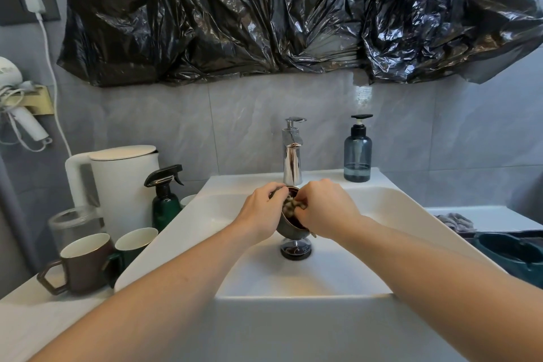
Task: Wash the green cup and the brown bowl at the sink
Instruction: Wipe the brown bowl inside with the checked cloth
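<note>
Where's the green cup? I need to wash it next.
Head view, left: the dark green ceramic cup stands on the counter between a brown mug and the white sink.

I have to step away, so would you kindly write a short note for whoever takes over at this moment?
Left hand grips the brown bowl, tilted over the sink below the tap.
Right hand presses a cloth into the bowl.
Green cup stands on the counter left of the sink, beside a brown mug.
Done: bowl being scrubbed.
Left: rinse bowl, then wash the green cup. Whether water runs cannot be told.
</note>
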`<state>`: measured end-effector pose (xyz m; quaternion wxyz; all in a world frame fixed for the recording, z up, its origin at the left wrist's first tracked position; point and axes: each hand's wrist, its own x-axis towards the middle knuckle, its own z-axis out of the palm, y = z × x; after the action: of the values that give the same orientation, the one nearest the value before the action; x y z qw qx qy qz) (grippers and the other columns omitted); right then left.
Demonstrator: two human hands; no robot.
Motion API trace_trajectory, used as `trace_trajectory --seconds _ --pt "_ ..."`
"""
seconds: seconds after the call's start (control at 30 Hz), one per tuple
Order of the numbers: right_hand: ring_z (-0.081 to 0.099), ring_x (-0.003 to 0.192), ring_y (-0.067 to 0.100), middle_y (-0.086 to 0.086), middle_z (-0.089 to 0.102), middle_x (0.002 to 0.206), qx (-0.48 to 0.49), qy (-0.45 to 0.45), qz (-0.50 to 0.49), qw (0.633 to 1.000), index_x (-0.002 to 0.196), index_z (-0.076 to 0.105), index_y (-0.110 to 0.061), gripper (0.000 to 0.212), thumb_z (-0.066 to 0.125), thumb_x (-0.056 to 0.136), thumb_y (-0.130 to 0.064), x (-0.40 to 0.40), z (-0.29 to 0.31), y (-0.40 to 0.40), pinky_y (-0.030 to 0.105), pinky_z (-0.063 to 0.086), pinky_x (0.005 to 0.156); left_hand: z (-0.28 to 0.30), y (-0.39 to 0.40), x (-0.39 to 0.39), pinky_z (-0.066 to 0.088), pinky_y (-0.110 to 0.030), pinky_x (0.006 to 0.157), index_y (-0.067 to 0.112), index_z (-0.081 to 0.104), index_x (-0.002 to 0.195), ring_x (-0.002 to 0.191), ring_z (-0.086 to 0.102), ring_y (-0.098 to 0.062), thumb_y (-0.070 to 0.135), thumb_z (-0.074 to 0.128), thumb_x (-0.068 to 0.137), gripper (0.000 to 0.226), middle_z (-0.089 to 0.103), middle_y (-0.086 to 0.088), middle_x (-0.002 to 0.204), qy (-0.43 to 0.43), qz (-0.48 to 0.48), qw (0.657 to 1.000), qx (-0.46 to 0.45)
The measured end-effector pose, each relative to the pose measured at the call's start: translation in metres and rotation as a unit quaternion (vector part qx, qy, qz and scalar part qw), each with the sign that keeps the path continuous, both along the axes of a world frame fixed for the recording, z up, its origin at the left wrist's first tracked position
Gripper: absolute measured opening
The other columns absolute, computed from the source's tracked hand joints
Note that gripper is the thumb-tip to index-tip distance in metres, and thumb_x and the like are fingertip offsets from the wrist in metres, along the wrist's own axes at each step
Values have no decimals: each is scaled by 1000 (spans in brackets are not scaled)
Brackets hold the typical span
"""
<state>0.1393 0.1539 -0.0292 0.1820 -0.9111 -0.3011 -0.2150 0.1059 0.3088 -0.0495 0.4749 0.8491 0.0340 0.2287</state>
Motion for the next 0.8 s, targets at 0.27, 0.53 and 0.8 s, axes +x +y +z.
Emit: trace_trajectory --seconds 0.27,0.53,0.8 --pt "52 70 9 -8 78 93 51 -10 141 989 112 78 -38 31 66 92 -18 -2 0 -1 13 33 61 0 3 0 41 -35 59 17 72 94 69 52 -22 34 45 104 33 61 5 72 -2 -2 1000 0" --pt "56 72 26 0 63 74 -22 -27 37 999 78 72 -27 17 60 88 -34 -1 3 4 27 35 56 9 -1 -8 47 -33 80 26 71 92 96 62 -17 37 47 106 29 72 6 95 -44 65 997 2" --pt "54 65 23 2 62 68 -2 82 142 986 73 71 -20 30 51 89 -36 -5 -3 4 36 46 58 7 7 -8 43 -36 71 23 65 79 88 59 -23 34 44 106 36 69 3 84 -51 100 993 41"
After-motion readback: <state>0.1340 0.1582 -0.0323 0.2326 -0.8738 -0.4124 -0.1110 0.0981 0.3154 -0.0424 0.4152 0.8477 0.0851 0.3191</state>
